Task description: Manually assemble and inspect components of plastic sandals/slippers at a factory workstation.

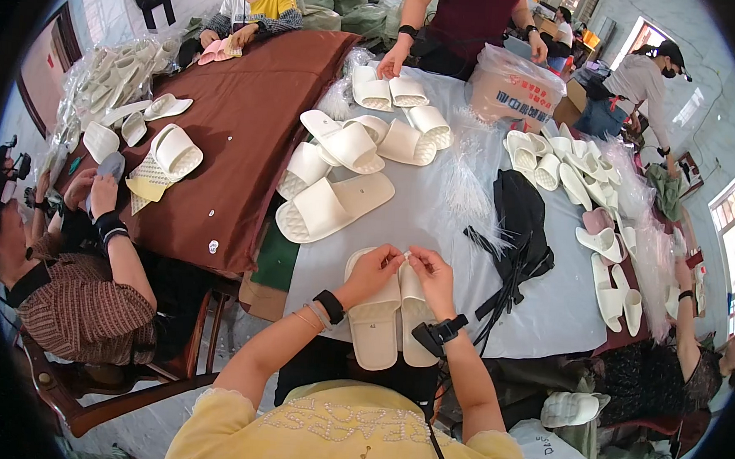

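Observation:
A pair of cream slide slippers (pixel 375 323) lies side by side before me at the table's near edge, toes away from me. Over their straps, my left hand (pixel 374 271) is closed in a pinch at the inner edge. Close beside it, my right hand (pixel 431 276) pinches too, its fingertips almost meeting the left ones. Whatever thin thing sits between the fingertips is too small to make out. Just beyond my left hand rests a larger cream slipper (pixel 327 207), in front of a loose pile of cream slippers (pixel 351 141).
Right of my hands lie a black cloth bundle (pixel 522 221) with black strands and a bunch of clear thin strips (pixel 473 168). More white slippers (pixel 582 170) line the right side. A brown-covered table (pixel 247 140) adjoins at left. Co-workers sit or stand around.

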Available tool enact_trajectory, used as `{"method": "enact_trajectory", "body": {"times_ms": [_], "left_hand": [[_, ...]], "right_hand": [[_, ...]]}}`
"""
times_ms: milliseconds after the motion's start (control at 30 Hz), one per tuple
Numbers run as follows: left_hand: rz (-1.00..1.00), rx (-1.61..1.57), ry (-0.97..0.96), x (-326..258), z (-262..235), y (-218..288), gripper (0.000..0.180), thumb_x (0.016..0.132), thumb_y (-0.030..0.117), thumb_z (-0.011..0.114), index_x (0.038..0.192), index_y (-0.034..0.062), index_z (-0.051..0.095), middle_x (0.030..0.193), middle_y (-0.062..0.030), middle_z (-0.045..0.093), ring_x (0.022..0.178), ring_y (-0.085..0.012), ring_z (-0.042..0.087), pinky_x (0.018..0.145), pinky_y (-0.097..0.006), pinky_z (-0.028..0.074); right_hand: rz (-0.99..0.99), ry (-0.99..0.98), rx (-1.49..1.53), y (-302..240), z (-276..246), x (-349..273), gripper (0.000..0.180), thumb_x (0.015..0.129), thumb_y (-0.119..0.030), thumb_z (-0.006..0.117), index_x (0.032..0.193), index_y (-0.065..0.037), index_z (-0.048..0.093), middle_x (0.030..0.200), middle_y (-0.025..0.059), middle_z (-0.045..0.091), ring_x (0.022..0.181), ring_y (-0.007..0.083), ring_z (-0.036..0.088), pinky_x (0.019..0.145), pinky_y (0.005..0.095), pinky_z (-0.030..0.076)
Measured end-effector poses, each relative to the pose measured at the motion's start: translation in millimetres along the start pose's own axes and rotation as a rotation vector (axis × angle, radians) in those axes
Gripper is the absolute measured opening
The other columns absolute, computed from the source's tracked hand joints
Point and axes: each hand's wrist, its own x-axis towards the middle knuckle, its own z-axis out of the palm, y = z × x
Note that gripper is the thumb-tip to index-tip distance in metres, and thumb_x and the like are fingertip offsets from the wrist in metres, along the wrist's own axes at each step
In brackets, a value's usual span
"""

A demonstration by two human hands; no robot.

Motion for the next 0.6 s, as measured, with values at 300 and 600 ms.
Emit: {"method": "enact_trajectory", "body": {"times_ms": [300, 600], "left_hand": [[-0.021, -0.006, -0.014, 0.9, 0.9, 0.0, 0.017, 0.089, 0.018, 0.053, 0.094, 0.0023, 0.054, 0.073, -0.0012, 0.055, 0.064, -0.0076, 0.048, 0.059, -0.022, 0.041], [-0.030, 0.020, -0.032, 0.0, -1.5, 3.7, 0.016, 0.089, 0.018, 0.052, 0.094, 0.0022, 0.054, 0.074, 0.0007, 0.053, 0.066, -0.0057, 0.047, 0.060, -0.021, 0.040]], "right_hand": [[-0.027, -0.003, -0.029, 4.0, -1.7, 0.8, 0.015, 0.082, -0.004, 0.060, 0.096, -0.001, 0.063, 0.086, 0.0051, 0.060, 0.075, 0.0111, 0.056, 0.069, 0.0225, 0.045], [-0.007, 0.004, -0.028, 4.4, -0.4, 1.0, 0.017, 0.081, -0.004, 0.062, 0.097, -0.001, 0.062, 0.088, 0.0057, 0.062, 0.077, 0.0110, 0.058, 0.071, 0.0232, 0.047]]}}
